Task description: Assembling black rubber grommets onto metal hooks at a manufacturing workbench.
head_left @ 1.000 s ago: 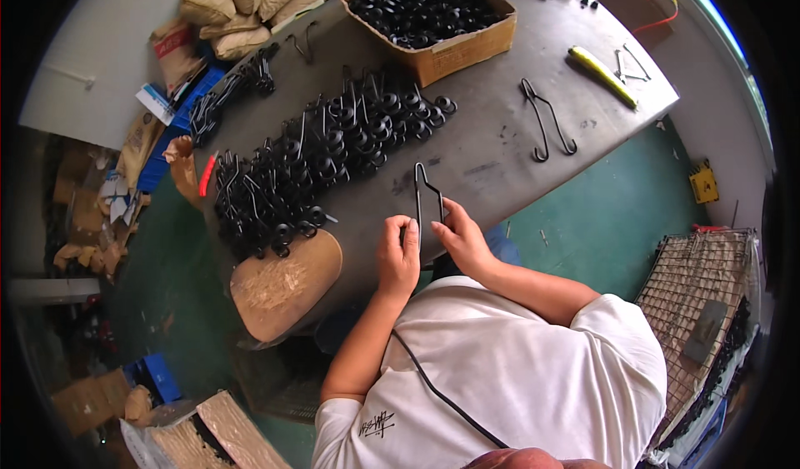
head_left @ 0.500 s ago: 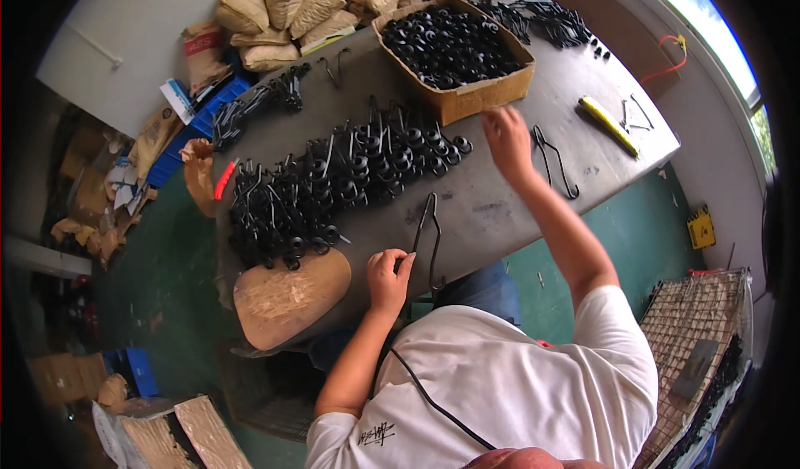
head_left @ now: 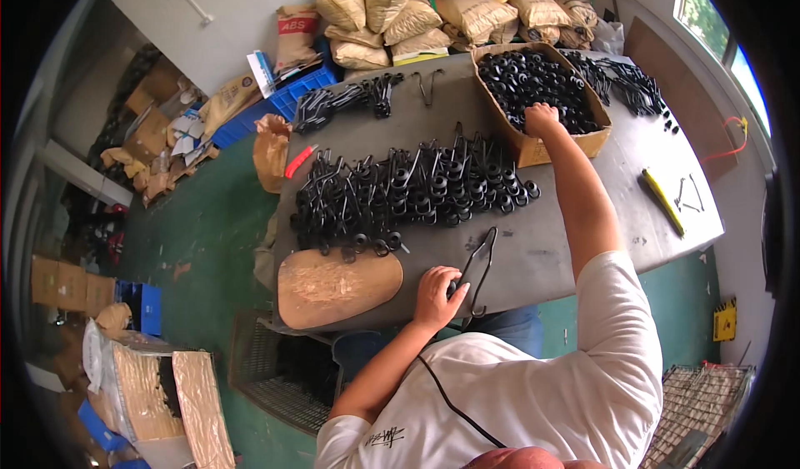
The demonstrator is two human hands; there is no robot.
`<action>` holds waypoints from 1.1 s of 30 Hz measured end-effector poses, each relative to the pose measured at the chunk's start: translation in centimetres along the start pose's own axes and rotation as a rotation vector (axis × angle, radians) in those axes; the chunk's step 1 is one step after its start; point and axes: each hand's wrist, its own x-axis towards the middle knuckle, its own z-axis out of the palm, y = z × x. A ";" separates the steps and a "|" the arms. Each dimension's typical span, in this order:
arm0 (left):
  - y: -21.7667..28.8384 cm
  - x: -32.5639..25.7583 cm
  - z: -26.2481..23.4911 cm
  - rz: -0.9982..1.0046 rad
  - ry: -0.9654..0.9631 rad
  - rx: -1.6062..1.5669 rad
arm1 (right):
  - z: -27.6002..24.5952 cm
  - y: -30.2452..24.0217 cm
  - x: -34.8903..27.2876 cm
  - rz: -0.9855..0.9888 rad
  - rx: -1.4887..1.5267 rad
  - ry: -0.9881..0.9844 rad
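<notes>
Near the table's front edge my left hand (head_left: 437, 296) is closed on a bent black wire hook (head_left: 489, 256), a narrow V shape that points away from me. A small dark part shows between its thumb and fingers. My right hand (head_left: 542, 120) reaches into the cardboard box (head_left: 542, 154), its fingers curled down among many small black ring-shaped parts (head_left: 533, 77). Whatever those fingertips grip is hidden. Left of the box lies a wide pile of black wire hooks with rings on them (head_left: 417, 187).
A worn brown board (head_left: 337, 290) lies at the table's front left. A red-handled cutter (head_left: 300, 161), bare wire hooks (head_left: 346, 104) and a yellow tool (head_left: 662, 202) lie around the metal table (head_left: 575, 256). Stacked sacks (head_left: 475, 15) stand behind.
My right hand has moved from beside the box into it, among the black parts. My left hand stays on the wire hook near the front edge. The whole view has shifted.
</notes>
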 end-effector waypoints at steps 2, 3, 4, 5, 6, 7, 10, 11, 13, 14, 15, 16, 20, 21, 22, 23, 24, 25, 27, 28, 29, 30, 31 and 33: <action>0.0 -0.2 -0.3 -0.001 -0.007 -0.002 | 0.2 -0.9 -0.3 -0.018 0.088 0.080; -0.1 -0.3 -0.3 -0.005 0.000 0.003 | -0.1 -1.6 -0.7 -0.025 0.175 0.153; -0.1 -0.3 -0.4 -0.022 0.005 0.012 | -0.9 -1.8 -0.6 0.077 0.271 0.027; 0.2 -0.2 -0.2 -0.024 -0.007 0.002 | 0.2 0.0 -0.9 0.119 0.400 0.149; 0.5 -0.1 -0.1 -0.029 -0.019 -0.001 | 1.4 0.9 -1.3 0.082 0.528 0.332; 0.8 0.2 0.1 -0.023 -0.025 0.006 | 2.6 1.9 -1.8 0.050 0.651 0.517; 1.6 1.2 0.7 -0.058 -0.060 0.071 | 0.7 0.7 -7.0 0.075 1.501 0.287; 2.0 1.3 1.0 -0.084 -0.083 0.118 | 0.7 -0.1 -9.6 -0.033 1.777 0.254; 2.5 2.0 1.9 -0.163 -0.197 0.143 | 1.8 -0.8 -14.9 -0.172 2.120 0.127; 2.2 2.3 2.3 -0.237 -0.293 0.183 | 1.2 -2.8 -18.1 -0.017 2.216 0.084; 2.0 2.5 2.8 -0.247 -0.302 0.178 | 0.8 -4.4 -21.4 0.150 2.300 0.047; 1.8 2.5 3.5 -0.256 -0.283 0.223 | 2.3 -4.5 -24.0 0.098 2.337 -0.033; 2.4 2.9 2.5 -0.394 -0.259 0.026 | 5.3 -6.8 -32.7 0.184 2.390 -0.204; 3.2 3.1 1.6 -0.472 -0.262 -0.069 | 5.3 -7.4 -34.2 0.253 2.418 -0.260; 3.1 2.3 1.5 -0.469 -0.159 -0.122 | 6.0 -7.8 -35.5 0.274 2.433 -0.308; 3.2 2.0 1.1 -0.475 -0.176 -0.123 | 6.2 -8.3 -36.7 0.297 2.447 -0.355; 3.3 1.9 0.6 -0.515 -0.112 -0.258 | 6.2 -8.8 -37.6 0.316 2.453 -0.358; 3.4 1.8 0.2 -0.554 -0.044 -0.391 | 6.1 -9.3 -38.3 0.303 2.450 -0.365; 3.8 2.2 -0.8 -0.543 0.055 -0.435 | 5.2 -10.7 -38.9 0.289 2.449 -0.385; 3.8 2.3 -1.0 -0.545 0.090 -0.419 | 4.8 -11.6 -39.0 0.298 2.375 -0.294; 4.1 2.6 -1.4 -0.545 0.131 -0.402 | 4.2 -12.5 -38.9 0.299 2.299 -0.210; 4.2 2.8 -1.6 -0.549 0.134 -0.397 | 3.4 -13.4 -38.8 0.255 2.260 -0.146; 4.3 2.9 -1.7 -0.563 0.151 -0.413 | 3.0 -14.2 -38.7 0.252 2.262 -0.153; 4.3 3.0 -2.0 -0.577 0.170 -0.425 | 2.5 -15.5 -38.3 0.083 2.118 -0.058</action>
